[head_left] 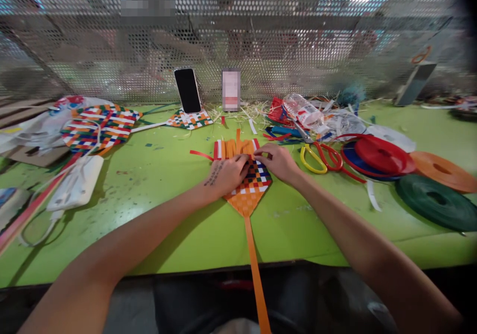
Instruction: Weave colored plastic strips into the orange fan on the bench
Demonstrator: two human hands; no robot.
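A woven fan of coloured plastic strips [246, 201] lies on the green table in front of me, its pointed orange end toward me. From that point a long orange strip [253, 259] runs over the table's front edge. My left hand [231, 174] rests on the left part of the weave, fingers bent down onto it. At the upper right edge of the weave, my right hand [275, 160] has thumb and fingers pinched together on a strip end. Which strip it holds is partly hidden. A loose red strip [201, 153] sticks out on the left.
Yellow-and-red-handled scissors [315, 159], a plastic bottle [303, 110] and strip scraps lie to the right. Rolls of red [383, 154], orange [445, 171] and green strip [436, 202] are beyond. A finished woven fan [102, 127], white power bank [76, 185] and phone [187, 90] stand left and back.
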